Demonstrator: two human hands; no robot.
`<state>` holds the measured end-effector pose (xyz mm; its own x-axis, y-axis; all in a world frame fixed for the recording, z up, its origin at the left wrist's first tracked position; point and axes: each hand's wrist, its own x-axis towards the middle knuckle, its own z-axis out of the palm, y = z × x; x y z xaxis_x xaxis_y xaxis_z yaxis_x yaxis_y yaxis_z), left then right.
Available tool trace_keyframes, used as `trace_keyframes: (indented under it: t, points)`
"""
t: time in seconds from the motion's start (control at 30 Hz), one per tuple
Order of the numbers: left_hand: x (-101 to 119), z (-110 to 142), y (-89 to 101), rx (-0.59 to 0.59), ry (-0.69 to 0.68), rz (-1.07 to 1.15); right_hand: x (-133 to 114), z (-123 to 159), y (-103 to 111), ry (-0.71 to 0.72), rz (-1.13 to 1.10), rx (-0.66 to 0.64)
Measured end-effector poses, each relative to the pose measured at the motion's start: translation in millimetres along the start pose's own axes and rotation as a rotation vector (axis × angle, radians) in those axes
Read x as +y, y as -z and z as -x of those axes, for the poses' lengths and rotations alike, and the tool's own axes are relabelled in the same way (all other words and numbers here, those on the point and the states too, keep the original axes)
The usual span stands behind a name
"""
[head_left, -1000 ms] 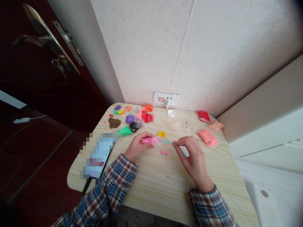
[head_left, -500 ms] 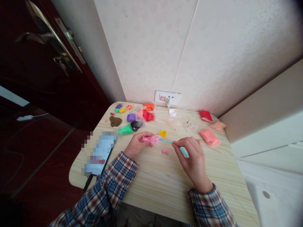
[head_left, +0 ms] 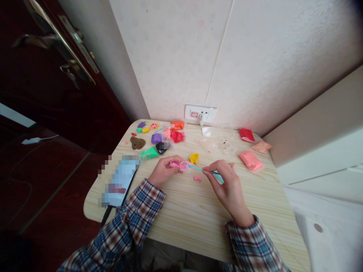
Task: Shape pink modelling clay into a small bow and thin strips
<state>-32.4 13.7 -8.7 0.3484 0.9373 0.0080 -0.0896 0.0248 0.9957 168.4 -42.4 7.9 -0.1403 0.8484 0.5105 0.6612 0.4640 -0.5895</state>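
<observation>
My left hand (head_left: pixel 164 172) is closed on a clear bag of pink clay (head_left: pixel 176 164), its open end facing right. Between the fingers of my right hand (head_left: pixel 225 185) is a light blue clay tool (head_left: pixel 196 169); its thin tip is at the mouth of the bag, and its broad end shows beneath my fingers. Whether the tip touches the clay I cannot tell. Just below the tool a small pink clay bow (head_left: pixel 197 178) lies on the table (head_left: pixel 181 215). A lump of yellow clay in its wrapping (head_left: pixel 194 158) sits right behind the bag.
Bags of green (head_left: pixel 149 153), black, purple and red clay (head_left: pixel 177 136) lie behind my left hand. Small clay fruits and a brown coil (head_left: pixel 137 142) are at the back left. A phone (head_left: pixel 120 185) with a cable lies at left. Salmon (head_left: pixel 251 161) and red packets (head_left: pixel 246 135) lie at right.
The tool's tip has shifted slightly left, toward the bag's mouth, with my right hand. My left hand keeps its hold on the bag. The whole view has shifted slightly.
</observation>
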Motion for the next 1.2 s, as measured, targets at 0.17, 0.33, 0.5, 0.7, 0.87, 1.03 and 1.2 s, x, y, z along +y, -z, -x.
trace_keyframes:
  t: [0.17, 0.33, 0.5, 0.7, 0.87, 1.03, 1.2]
  points:
    - [-0.1, 1.1, 0.3, -0.031, -0.015, 0.0, -0.8, -1.5, -1.2, -0.017, -0.06, -0.021]
    - [1.7, 2.5, -1.1, -0.053, -0.012, 0.013, -1.2, -2.3, -0.6, -0.131, -0.194, -0.04]
    - [2.9, 2.8, -2.3, -0.076, -0.007, 0.055, 0.0, -2.2, -0.7, -0.219, -0.29, -0.027]
    - [3.3, 4.5, -1.9, -0.102, -0.009, 0.119, 0.8, -2.0, 0.0, -0.25, -0.369, -0.055]
    - [3.2, 4.0, -0.9, -0.13, 0.004, 0.163, 1.1, -3.4, 0.8, -0.283, -0.489, -0.145]
    - [4.0, 3.1, 0.6, -0.134, -0.001, 0.169, 0.6, -3.1, 0.5, -0.308, -0.456, -0.092]
    - [4.0, 2.8, 1.8, -0.139, -0.011, 0.144, 2.4, -0.7, 2.2, -0.293, -0.316, 0.009]
